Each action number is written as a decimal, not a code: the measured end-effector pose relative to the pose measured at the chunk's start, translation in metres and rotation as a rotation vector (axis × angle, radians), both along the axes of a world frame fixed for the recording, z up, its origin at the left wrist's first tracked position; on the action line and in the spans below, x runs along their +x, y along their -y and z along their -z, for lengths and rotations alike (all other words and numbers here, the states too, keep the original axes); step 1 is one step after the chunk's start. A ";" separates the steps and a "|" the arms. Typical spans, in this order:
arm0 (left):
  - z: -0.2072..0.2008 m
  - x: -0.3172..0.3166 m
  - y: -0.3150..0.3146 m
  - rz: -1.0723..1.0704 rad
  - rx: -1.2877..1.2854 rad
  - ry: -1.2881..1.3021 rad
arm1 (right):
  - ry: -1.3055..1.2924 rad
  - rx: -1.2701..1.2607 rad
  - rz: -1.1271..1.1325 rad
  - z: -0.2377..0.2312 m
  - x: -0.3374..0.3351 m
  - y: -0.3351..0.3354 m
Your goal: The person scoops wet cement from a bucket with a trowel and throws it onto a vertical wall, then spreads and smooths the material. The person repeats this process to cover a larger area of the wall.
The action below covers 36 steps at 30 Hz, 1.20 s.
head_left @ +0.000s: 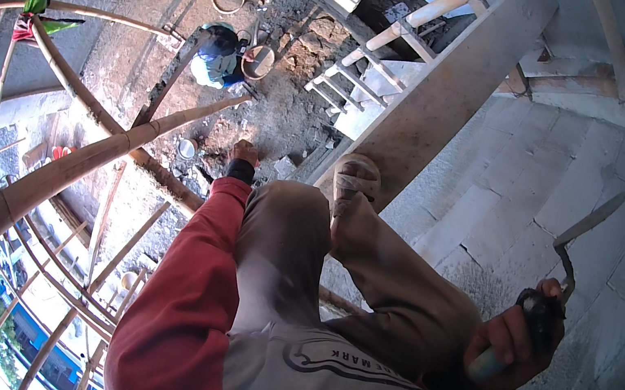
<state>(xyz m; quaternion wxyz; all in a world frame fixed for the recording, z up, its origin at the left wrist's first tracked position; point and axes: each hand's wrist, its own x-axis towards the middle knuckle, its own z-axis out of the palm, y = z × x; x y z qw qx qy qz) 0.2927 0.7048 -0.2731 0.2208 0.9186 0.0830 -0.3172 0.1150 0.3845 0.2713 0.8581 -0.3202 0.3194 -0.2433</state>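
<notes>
My right hand (515, 345): clamped on one trowel (594, 218), blade raised before the grey block wall (511, 195). My left hand (244, 153): well apart, near my knee (285, 211); grip, I cannot tell.

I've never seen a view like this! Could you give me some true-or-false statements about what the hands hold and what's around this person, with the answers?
1. The right hand holds a trowel. True.
2. Both hands grip the trowel. False: the left hand is well apart from it, on the other side of the picture.
3. One foot is on a wide plank. True.
4. All the bamboo is on the picture's right. False: a thick bamboo pole slants across the left side.
5. Another person is down on the ground ahead. True.
</notes>
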 end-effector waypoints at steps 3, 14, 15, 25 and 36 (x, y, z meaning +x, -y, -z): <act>0.026 -0.004 -0.021 0.046 0.045 0.053 | 0.021 0.101 -0.108 0.001 -0.001 0.012; 0.034 0.015 0.033 -0.123 -0.014 0.122 | 0.056 0.148 0.033 0.001 0.001 0.013; 0.037 0.017 0.035 -0.138 -0.022 0.083 | 0.049 0.151 0.039 0.001 0.002 0.013; 0.126 0.040 0.019 -0.149 -0.081 0.070 | -0.006 0.216 0.073 -0.004 -0.002 0.024; 0.097 0.038 0.106 -0.244 -0.327 0.015 | -0.006 0.161 0.043 0.004 0.002 0.028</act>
